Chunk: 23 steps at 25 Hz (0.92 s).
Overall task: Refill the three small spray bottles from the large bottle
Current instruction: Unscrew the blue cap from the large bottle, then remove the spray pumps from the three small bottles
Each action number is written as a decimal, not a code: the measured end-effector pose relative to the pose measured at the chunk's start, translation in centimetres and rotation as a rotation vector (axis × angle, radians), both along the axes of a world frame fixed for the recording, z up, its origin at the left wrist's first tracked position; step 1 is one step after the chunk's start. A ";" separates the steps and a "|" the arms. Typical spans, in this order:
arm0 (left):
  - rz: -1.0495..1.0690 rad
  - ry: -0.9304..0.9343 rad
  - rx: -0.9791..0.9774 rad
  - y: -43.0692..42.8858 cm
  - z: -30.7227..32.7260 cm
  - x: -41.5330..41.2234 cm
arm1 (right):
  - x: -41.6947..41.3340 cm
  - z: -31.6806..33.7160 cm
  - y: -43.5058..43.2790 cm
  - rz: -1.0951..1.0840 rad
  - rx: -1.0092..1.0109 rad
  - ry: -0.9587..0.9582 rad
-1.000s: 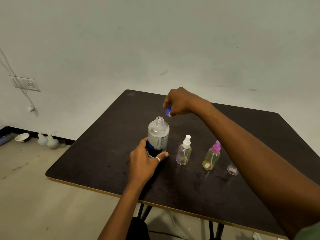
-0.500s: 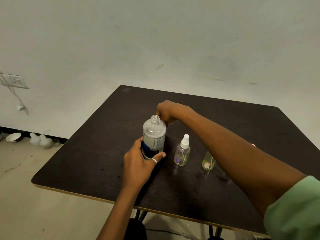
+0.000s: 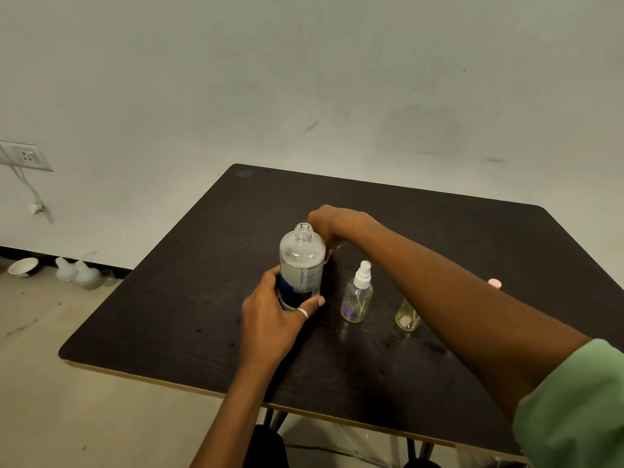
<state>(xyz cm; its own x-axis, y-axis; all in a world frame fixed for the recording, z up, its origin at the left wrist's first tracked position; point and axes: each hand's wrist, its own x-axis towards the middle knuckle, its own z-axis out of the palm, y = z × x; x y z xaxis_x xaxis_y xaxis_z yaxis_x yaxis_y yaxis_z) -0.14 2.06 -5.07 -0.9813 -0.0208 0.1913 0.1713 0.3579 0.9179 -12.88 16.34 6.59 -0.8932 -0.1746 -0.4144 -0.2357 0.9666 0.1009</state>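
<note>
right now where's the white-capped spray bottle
The white-capped spray bottle stands upright on the table, between the large bottle and the yellowish bottle.

Large bottle (image 3: pixel 301 265): clear plastic, upright on the dark table, cap off w/ threaded neck open, white label w/ blue-black band low on the body, held round its lower half. Just to its right, apart, small spray bottle (image 3: pixel 357 293): clear, upright, white pump top on, purple mark near the base, faint yellowish tint. Further right, second small bottle (image 3: pixel 407 319): yellow-green tint, pink mark near the base, upright, top half hidden behind a forearm. Third small bottle: only a pink tip (image 3: pixel 494 282) shows past that arm.
</note>
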 end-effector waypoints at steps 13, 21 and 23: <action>0.017 -0.010 -0.016 0.3 0.5 0.4 | 8.3 7.8 3.5 0.052 -0.299 0.167; 0.183 0.009 -0.085 1.4 0.7 4.4 | 12.2 7.3 4.5 0.063 -0.328 0.237; 0.263 0.275 -0.117 2.5 0.7 6.5 | 12.7 6.9 4.6 0.063 -0.317 0.253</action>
<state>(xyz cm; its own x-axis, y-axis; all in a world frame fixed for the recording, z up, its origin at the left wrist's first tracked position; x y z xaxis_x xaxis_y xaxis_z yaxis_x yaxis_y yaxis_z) 6.40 4.59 -4.34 -0.8574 -0.2269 0.4618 0.2932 0.5220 0.8009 -0.22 20.93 13.51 -0.9436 -0.3157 -0.1002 -0.3012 0.9437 -0.1371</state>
